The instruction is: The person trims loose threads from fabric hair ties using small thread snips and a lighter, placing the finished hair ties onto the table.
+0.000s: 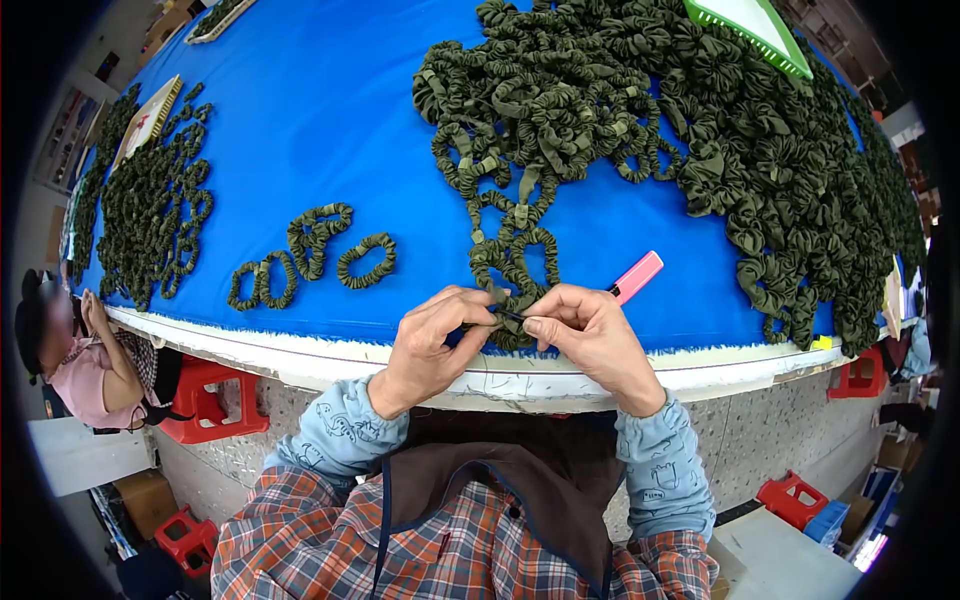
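My left hand (440, 337) is closed, with its thumb and fingers pinching a dark green scrunchie (515, 337) at the table's near edge. Close beside it, my right hand (592, 338) is also closed in a pinch at the same scrunchie. A thin dark piece shows between the fingertips; what it is I cannot make out. Behind my right hand a pink stick-like thing (637, 277) with a black section sticks out. Whether my right hand holds it is hidden. More scrunchies (538, 252) trail from the pinched one up to a large heap (560, 110).
Several loose scrunchies (367, 261) lie left of my hands on the blue cloth (300, 110). Further piles (150, 220) sit far left and right. A green-rimmed tray (745, 22) stands at the back. A seated person (95, 370) is at the left, near a red stool (215, 400).
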{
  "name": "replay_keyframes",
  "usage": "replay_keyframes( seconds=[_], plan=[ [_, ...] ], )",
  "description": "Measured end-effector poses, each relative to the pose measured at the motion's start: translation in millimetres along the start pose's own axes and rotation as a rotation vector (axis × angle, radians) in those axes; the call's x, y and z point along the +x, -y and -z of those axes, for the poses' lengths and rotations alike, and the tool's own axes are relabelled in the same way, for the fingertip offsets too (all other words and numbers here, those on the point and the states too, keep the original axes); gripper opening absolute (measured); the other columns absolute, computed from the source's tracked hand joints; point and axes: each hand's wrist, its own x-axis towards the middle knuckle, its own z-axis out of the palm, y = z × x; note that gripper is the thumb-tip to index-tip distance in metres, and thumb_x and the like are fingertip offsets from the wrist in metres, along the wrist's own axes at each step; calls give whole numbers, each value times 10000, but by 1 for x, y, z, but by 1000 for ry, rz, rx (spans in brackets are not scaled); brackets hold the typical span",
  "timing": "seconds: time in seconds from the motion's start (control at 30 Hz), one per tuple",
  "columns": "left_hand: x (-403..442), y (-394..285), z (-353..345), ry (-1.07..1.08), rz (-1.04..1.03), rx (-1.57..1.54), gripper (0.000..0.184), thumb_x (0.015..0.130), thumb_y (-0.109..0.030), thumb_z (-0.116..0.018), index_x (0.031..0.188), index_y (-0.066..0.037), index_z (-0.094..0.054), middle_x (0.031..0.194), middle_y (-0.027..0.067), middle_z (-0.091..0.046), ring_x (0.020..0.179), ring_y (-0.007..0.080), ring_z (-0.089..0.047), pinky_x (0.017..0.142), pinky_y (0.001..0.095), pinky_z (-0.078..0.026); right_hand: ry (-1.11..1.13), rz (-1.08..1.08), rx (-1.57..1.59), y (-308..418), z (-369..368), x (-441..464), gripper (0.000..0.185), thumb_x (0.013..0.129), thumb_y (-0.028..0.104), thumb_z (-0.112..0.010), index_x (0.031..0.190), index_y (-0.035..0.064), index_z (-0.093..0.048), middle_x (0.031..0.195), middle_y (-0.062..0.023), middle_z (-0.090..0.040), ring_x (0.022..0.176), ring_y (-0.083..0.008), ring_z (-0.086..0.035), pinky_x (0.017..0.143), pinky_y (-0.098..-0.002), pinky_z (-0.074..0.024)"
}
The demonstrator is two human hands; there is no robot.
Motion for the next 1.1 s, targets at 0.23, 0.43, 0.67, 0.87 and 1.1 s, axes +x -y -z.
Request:
replay_keyframes(
  seconds=[0.23, 0.43, 0.67, 0.87, 1.1],
  plan=[
    [-2, -3, 2, -31, -4, -32, 221, 708, 117, -675, 866, -33, -642, 986, 87, -708, 805, 205, -627, 695, 282, -503, -80, 43, -1, 2, -6, -3, 71, 854, 20, -706, 920, 13, -682, 768, -30, -663, 666, -73, -582, 613, -181, -448],
    [-6, -5, 6, -112, -53, -12, 209, 707, 116, -678, 850, -33, -646, 972, 77, -709, 789, 197, -621, 697, 282, -503, -132, 171, -143, 11, -18, -17, 109, 832, 31, -725, 928, 0, -681, 746, -22, -658, 622, -81, -525, 575, -209, -418],
    [-13, -15, 6, -145, -7, 3, 204, 705, 117, -679, 838, -35, -647, 942, 72, -704, 791, 195, -617, 713, 281, -501, -232, 375, -338, 1, -36, -24, 168, 807, 27, -735, 963, -6, -682, 765, -38, -669, 586, -89, -475, 555, -228, -399],
    [-15, -17, 9, -154, -54, 43, 203, 702, 116, -681, 834, -35, -648, 927, 69, -701, 796, 199, -618, 723, 285, -503, -249, 357, -289, -4, -43, -29, 153, 821, 32, -727, 962, -7, -680, 766, -36, -668, 598, -86, -491, 556, -227, -405],
    [-18, -10, 18, -164, -194, 144, 200, 699, 111, -685, 831, -36, -654, 922, 63, -694, 789, 199, -611, 726, 300, -502, -180, 113, -35, -1, -42, -34, 121, 864, 51, -707, 966, -4, -674, 771, -24, -665, 628, -77, -520, 578, -211, -419]
  ],
)
